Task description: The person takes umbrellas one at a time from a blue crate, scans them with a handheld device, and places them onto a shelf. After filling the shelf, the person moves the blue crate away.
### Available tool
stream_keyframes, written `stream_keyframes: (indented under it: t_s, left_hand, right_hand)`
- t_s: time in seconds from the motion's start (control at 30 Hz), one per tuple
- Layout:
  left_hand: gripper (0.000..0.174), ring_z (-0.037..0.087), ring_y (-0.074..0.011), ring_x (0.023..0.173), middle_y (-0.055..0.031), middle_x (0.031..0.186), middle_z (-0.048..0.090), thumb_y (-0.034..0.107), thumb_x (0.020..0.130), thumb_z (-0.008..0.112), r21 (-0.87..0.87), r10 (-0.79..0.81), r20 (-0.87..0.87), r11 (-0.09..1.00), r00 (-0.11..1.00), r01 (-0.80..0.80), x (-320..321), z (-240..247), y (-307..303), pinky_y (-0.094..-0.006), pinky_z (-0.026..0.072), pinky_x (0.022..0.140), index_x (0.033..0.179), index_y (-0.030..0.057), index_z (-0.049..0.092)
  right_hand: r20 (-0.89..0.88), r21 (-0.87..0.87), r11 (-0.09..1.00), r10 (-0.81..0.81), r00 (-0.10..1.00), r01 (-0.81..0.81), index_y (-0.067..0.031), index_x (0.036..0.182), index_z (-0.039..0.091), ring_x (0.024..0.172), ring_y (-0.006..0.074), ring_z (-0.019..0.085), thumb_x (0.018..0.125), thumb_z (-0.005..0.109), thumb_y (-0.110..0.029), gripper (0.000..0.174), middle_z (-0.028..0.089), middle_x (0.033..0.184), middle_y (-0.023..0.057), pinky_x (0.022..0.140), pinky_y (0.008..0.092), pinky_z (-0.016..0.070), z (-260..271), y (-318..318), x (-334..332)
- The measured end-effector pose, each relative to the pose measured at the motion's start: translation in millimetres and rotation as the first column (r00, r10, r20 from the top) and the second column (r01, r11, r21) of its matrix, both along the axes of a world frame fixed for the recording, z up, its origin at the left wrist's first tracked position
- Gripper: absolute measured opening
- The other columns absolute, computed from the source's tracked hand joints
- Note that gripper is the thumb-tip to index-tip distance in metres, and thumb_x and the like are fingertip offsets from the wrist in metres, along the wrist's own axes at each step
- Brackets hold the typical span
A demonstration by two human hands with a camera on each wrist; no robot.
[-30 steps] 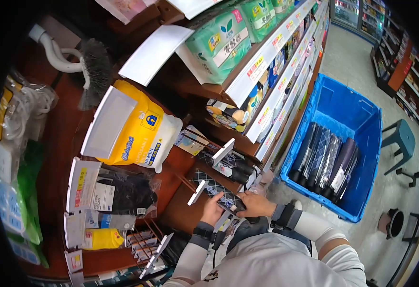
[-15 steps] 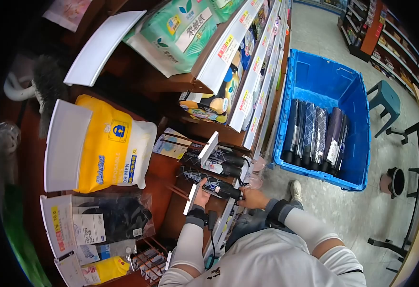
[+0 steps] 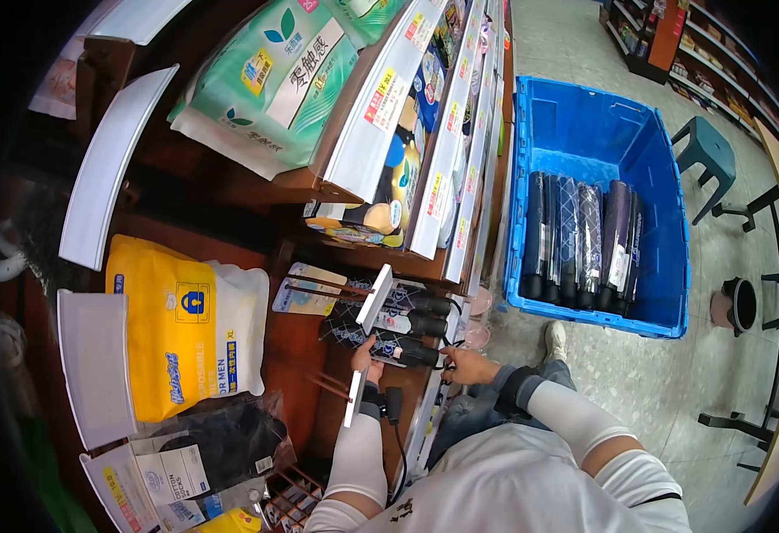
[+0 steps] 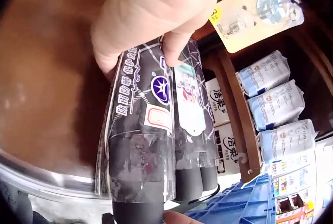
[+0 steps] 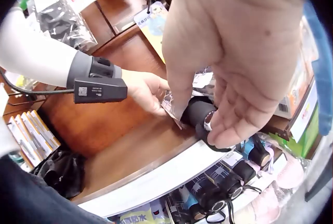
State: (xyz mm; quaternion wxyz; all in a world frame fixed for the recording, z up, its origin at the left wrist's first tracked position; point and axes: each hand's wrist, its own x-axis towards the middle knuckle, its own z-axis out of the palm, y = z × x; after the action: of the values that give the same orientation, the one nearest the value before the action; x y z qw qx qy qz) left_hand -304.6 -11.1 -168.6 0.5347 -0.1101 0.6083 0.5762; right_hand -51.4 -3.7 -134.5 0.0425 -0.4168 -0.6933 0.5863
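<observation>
A dark patterned umbrella in clear wrap [image 3: 365, 345] lies on the brown shelf board, beside other wrapped umbrellas [image 3: 418, 322]. The left hand [image 3: 367, 359] grips its wrapped body; in the left wrist view that hand's fingers [image 4: 177, 47] curl over the top of the sleeve, above a purple logo. At the handle end, the right hand [image 3: 469, 365] pinches the black handle; in the right wrist view the thumb and fingers of the right hand [image 5: 229, 63] surround the black handle [image 5: 199, 112]. Part of the umbrella is hidden behind the hands.
A blue crate [image 3: 599, 314] with several wrapped umbrellas [image 3: 568, 235] stands on the floor at right. Around the hands are white price-tag holders [image 3: 374, 298] on hooks, a yellow package [image 3: 154, 329] and a shelf edge. A green stool [image 3: 706, 155] stands beyond the crate.
The umbrella, tilted near the body a second ago, now lies in line beside the others, further in on the shelf. The left hand moved inward with it; the right hand shifted to the handle end.
</observation>
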Motion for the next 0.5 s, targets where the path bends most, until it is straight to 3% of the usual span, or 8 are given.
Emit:
stream_keyframes:
  t_s: [0.27, 0.4, 0.47, 0.5]
  left_hand:
    - [0.017, 0.057, -0.0235, 0.078, -0.0102, 0.087, 0.056, 0.003, 0.072, 0.059, -0.106, 0.066, -0.007, 0.992, 0.998, -0.066, -8.1, -10.9, 9.2, -0.0353, 0.0494, 0.066, 0.089, 0.0036, 0.053]
    - [0.019, 0.055, -0.0240, 0.080, -0.0104, 0.089, 0.055, 0.003, 0.072, 0.059, -0.120, 0.077, -0.076, 0.989, 0.994, -0.086, 1.6, 7.9, 9.5, -0.0367, 0.0488, 0.068, 0.090, 0.0029, 0.053]
    - [0.018, 0.053, -0.0180, 0.071, -0.0056, 0.077, 0.054, 0.005, 0.070, 0.059, -0.104, 0.040, -0.111, 0.993, 0.993, -0.052, 2.9, 9.2, 5.0, -0.0317, 0.0468, 0.062, 0.087, 0.0038, 0.055]
    - [0.018, 0.053, -0.0184, 0.072, -0.0063, 0.078, 0.054, 0.005, 0.070, 0.059, -0.117, 0.035, -0.122, 0.992, 0.992, -0.049, 2.1, 9.0, 4.1, -0.0324, 0.0465, 0.063, 0.087, 0.0035, 0.055]
  right_hand:
    - [0.021, -0.011, 1.000, -0.023, 1.000, 0.023, 0.0018, 0.112, 0.042, 0.087, 0.0307, 0.055, 0.066, 0.059, -0.021, 0.054, 0.057, 0.094, 0.0184, 0.075, 0.0341, 0.0435, -0.1, 2.6, 1.0]
    - [0.014, -0.014, 1.000, -0.022, 1.000, 0.022, 0.0017, 0.108, 0.045, 0.085, 0.0309, 0.056, 0.066, 0.058, -0.021, 0.049, 0.057, 0.092, 0.0188, 0.074, 0.0344, 0.0438, -5.5, 3.0, 4.2]
    - [0.036, -0.033, 0.999, -0.010, 0.999, 0.011, -0.0016, 0.107, 0.048, 0.089, 0.0293, 0.054, 0.066, 0.060, -0.026, 0.049, 0.056, 0.096, 0.0171, 0.076, 0.0337, 0.0427, -8.1, 5.3, 6.2]
    - [0.035, -0.031, 0.999, -0.010, 0.999, 0.011, -0.0016, 0.107, 0.048, 0.089, 0.0293, 0.054, 0.066, 0.060, -0.026, 0.049, 0.056, 0.096, 0.0171, 0.076, 0.0337, 0.0427, -5.9, 6.4, 7.2]
